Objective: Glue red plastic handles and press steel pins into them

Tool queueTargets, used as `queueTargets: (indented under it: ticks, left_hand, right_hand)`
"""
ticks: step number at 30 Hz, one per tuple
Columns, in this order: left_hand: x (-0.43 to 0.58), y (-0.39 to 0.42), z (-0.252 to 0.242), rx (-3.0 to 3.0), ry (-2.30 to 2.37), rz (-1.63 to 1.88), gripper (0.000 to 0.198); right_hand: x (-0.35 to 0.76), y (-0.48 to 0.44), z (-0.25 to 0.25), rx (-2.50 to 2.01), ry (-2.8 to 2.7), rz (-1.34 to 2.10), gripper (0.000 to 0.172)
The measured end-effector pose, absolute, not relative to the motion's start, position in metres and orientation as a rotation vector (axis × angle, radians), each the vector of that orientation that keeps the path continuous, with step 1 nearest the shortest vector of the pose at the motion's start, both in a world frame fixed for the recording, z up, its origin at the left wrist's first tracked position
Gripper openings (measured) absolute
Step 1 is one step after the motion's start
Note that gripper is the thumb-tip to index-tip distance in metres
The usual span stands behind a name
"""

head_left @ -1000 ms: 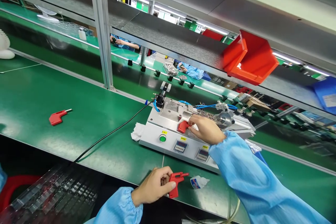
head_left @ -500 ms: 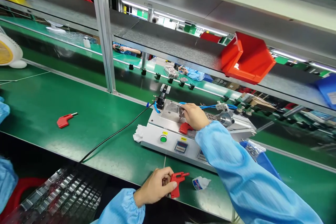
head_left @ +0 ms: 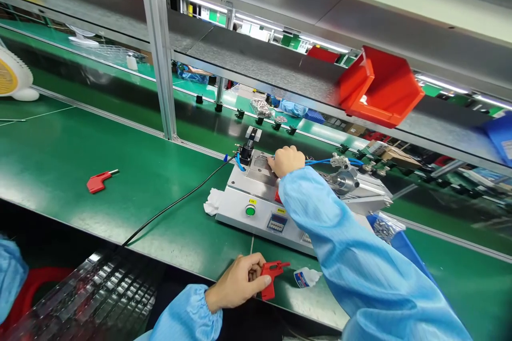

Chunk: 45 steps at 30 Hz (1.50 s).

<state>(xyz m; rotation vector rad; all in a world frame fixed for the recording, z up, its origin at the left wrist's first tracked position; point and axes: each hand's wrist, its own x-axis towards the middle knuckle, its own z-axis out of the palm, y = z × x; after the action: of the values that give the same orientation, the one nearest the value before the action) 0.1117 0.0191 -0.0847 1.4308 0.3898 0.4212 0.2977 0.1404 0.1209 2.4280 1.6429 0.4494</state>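
A red gun-shaped plastic part (head_left: 270,280) is pinched in my left hand (head_left: 239,281) at the bench's front edge. Just right of it lies a small white bottle (head_left: 307,277) with a blue and red label. My right hand (head_left: 288,161) reaches over the metal fixture (head_left: 241,190), its fingers bent down behind the knuckles; whatever they touch is hidden. Part of another red piece (head_left: 278,197) shows on the fixture beside my sleeve. A further red part with a metal tip (head_left: 98,182) lies on the green bench at left.
A black cable (head_left: 176,203) runs from the fixture to the front edge. White tissue (head_left: 213,202) sits at the fixture's left end, a blue bin (head_left: 416,256) at its right. Overhead, a red bin (head_left: 382,88) hangs on the shelf. A blue sleeve (head_left: 12,277) shows at far left.
My right hand has moved slightly up and away over the fixture, and its sleeve now covers more of the red piece there. My left hand holds its red part nearly still.
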Motion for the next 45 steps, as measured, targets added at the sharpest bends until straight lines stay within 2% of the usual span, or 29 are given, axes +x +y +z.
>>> queueTargets:
  ticks: [7,11,20,31,39,43,45]
  left_hand:
    - [0.111,0.021,-0.083,1.435,0.399,0.417,0.018]
    - [0.111,0.023,-0.082,1.426,0.384,0.409,0.017]
    - [0.112,0.020,-0.090,1.440,0.370,0.411,0.018]
    - [0.111,0.022,-0.087,1.451,0.371,0.413,0.017]
    - [0.111,0.018,-0.091,1.419,0.365,0.428,0.023]
    - [0.106,0.023,-0.088,1.308,0.366,0.426,0.037]
    - [0.101,0.036,-0.075,1.339,0.355,0.485,0.040]
  right_hand:
    - [0.301,0.149,0.133,2.432,1.744,0.420,0.024]
    - [0.318,0.140,0.142,2.344,1.884,0.329,0.021]
    - [0.335,0.133,0.132,2.343,1.984,0.310,0.023]
    - [0.338,0.112,0.128,2.130,2.093,0.390,0.042]
    - [0.343,0.100,0.127,2.283,2.077,0.392,0.036]
    - [0.352,0.076,0.135,2.428,2.245,0.399,0.031]
    - [0.350,0.059,0.143,2.409,2.451,0.269,0.028]
